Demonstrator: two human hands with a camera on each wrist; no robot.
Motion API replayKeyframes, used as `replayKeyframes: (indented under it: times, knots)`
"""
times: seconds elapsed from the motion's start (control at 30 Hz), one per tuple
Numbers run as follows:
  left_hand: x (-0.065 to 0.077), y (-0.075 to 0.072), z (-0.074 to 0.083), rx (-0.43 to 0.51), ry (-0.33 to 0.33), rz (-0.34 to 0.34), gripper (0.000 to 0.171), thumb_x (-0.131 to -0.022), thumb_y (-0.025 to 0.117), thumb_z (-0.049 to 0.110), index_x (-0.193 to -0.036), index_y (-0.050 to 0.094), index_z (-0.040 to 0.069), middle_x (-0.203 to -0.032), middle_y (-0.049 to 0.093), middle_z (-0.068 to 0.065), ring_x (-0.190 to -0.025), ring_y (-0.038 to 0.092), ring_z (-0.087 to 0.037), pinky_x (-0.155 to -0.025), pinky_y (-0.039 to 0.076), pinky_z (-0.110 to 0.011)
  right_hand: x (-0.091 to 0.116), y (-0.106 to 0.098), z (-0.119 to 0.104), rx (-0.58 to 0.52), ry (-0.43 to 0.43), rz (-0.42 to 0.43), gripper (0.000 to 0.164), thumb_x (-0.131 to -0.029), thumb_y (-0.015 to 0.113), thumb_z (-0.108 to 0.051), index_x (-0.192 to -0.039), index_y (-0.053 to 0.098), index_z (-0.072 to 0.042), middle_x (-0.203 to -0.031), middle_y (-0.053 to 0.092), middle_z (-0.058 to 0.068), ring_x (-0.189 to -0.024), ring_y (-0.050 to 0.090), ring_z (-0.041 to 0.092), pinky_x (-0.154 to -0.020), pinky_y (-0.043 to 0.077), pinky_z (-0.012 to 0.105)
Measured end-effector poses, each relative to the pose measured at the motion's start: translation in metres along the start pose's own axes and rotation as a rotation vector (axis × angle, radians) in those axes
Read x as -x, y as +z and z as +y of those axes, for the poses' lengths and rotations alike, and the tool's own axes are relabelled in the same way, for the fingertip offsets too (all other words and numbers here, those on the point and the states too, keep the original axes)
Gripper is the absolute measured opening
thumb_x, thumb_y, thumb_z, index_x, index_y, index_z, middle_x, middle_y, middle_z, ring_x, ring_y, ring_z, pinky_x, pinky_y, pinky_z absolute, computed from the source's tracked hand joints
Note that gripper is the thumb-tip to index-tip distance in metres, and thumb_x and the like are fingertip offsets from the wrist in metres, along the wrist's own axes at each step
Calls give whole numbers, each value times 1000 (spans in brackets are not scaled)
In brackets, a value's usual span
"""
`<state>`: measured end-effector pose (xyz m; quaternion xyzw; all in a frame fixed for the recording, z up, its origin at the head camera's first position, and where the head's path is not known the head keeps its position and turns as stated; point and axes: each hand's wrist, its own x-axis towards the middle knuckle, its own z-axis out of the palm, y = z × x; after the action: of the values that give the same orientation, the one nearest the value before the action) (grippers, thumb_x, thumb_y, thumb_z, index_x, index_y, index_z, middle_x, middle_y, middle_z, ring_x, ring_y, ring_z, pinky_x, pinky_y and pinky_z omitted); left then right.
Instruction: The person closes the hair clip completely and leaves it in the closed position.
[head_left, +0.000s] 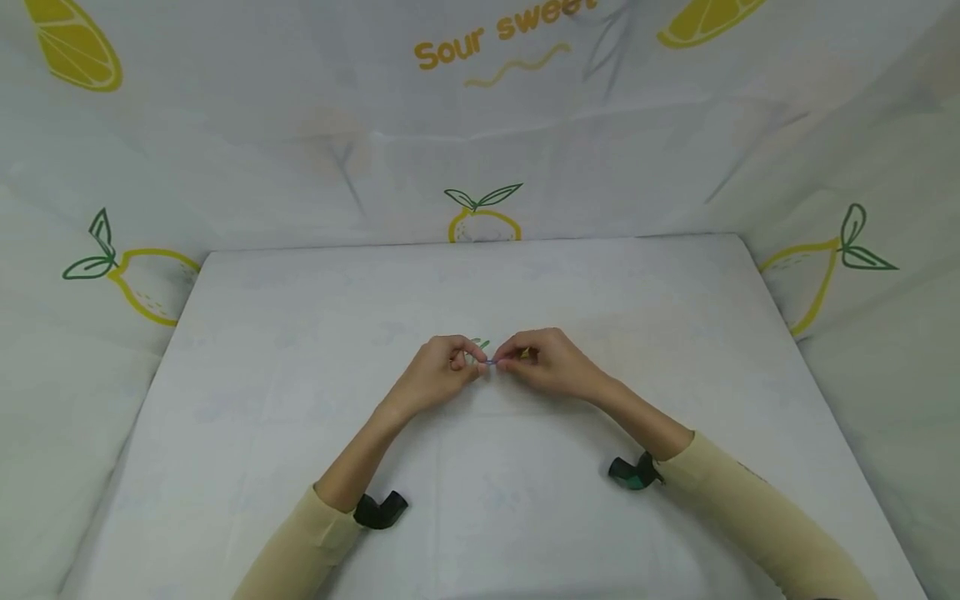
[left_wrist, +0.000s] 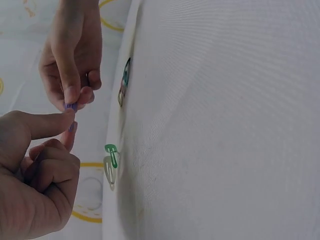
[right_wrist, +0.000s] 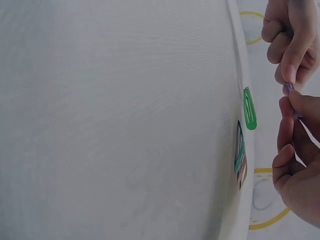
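Between both hands, a small purple hair clip (head_left: 491,362) is held up over the table, mostly covered by fingertips. My left hand (head_left: 438,367) pinches one end with thumb and forefinger. The other end is pinched by my right hand (head_left: 551,362) in the same way. In the left wrist view, bits of the purple clip (left_wrist: 71,106) show where the fingertips meet. Beyond the hands lie a green snap clip (right_wrist: 250,109), a pale green clip (left_wrist: 109,173), a teal clip (left_wrist: 126,72) and a pinkish-brown clip (right_wrist: 243,172).
A white cloth covers the table (head_left: 480,500), with printed lemon fabric (head_left: 285,183) hanging behind and at both sides. Dark wrist-camera mounts (head_left: 381,510) stick out inward from both sleeves, low over the table.
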<state>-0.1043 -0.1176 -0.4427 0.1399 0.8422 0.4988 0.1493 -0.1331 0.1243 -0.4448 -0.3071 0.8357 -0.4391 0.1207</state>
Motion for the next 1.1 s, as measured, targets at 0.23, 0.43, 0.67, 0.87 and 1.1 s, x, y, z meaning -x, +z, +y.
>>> replayKeyframes:
  times: [0.23, 0.43, 0.67, 0.87, 1.1]
  knots:
    - [-1, 1, -2, 11, 24, 35, 16, -102, 75, 17, -110, 77, 3, -61, 35, 6, -56, 31, -9, -59, 31, -22, 3, -2, 1, -23, 19, 42, 9, -101, 77, -11, -107, 84, -8, -97, 81, 4, -85, 63, 10, -75, 50, 23]
    - [-1, 4, 3, -14, 106, 130, 13, -102, 76, 14, -106, 77, 2, -64, 34, 5, -58, 30, -8, -62, 31, -22, 2, -3, 0, -37, 71, 103, 13, -102, 77, -20, -106, 85, -9, -89, 80, 5, -82, 62, 12, -75, 50, 23]
    - [-1, 10, 11, -39, 128, 230, 9, -98, 78, 10, -98, 76, 1, -61, 39, 5, -54, 33, -6, -53, 30, -20, 3, 0, -3, -15, 81, 184, 8, -99, 81, -21, -97, 84, -14, -81, 77, 0, -73, 55, 13, -68, 44, 22]
    - [-2, 15, 14, -45, 127, 280, 6, -95, 77, 4, -92, 76, -2, -60, 41, 4, -53, 34, -7, -53, 30, -20, 3, 4, -9, 27, 60, 248, 10, -98, 82, -17, -91, 81, -10, -78, 74, 0, -70, 51, 10, -67, 42, 22]
    - [-3, 17, 15, -45, 115, 270, 6, -95, 76, 3, -91, 76, -1, -59, 41, 4, -54, 36, -7, -53, 31, -20, 3, 7, -11, 52, 72, 266, 10, -97, 81, -13, -88, 80, -8, -76, 74, 2, -70, 52, 12, -67, 42, 22]
